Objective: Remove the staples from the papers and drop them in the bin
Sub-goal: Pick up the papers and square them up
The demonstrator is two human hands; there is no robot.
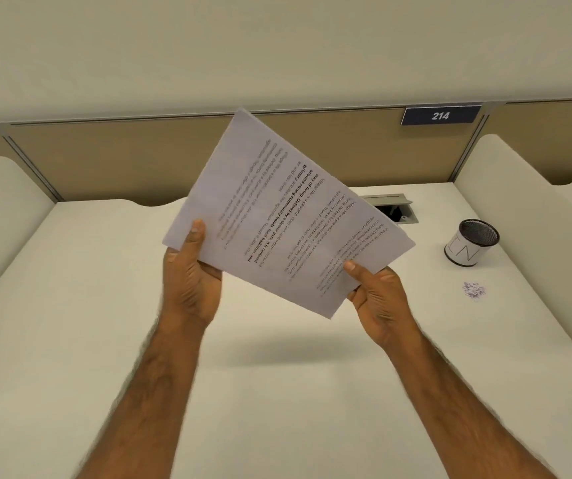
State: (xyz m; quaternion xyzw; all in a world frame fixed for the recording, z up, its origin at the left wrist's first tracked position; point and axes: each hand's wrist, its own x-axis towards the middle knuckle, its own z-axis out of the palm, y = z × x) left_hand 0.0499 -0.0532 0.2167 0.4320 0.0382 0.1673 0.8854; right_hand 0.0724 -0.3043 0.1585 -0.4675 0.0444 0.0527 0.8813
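A stack of white printed papers (277, 216) is held tilted in the air above the desk, its text turned sideways to me. My left hand (189, 274) pinches the stack's near-left corner, thumb on top. My right hand (374, 295) grips the lower right edge, thumb pressed on the top sheet. No staple can be made out on the sheets. The bin (472, 242), a small black mesh cup wrapped in white paper with handwritten letters, stands upright on the desk at the right. A small pile of shiny staples (474, 290) lies on the desk just in front of the bin.
The white desk (277, 392) has raised white side dividers left and right and a tan back panel with a sign reading 214 (440, 115). An open cable hatch (395, 210) sits in the desktop behind the papers.
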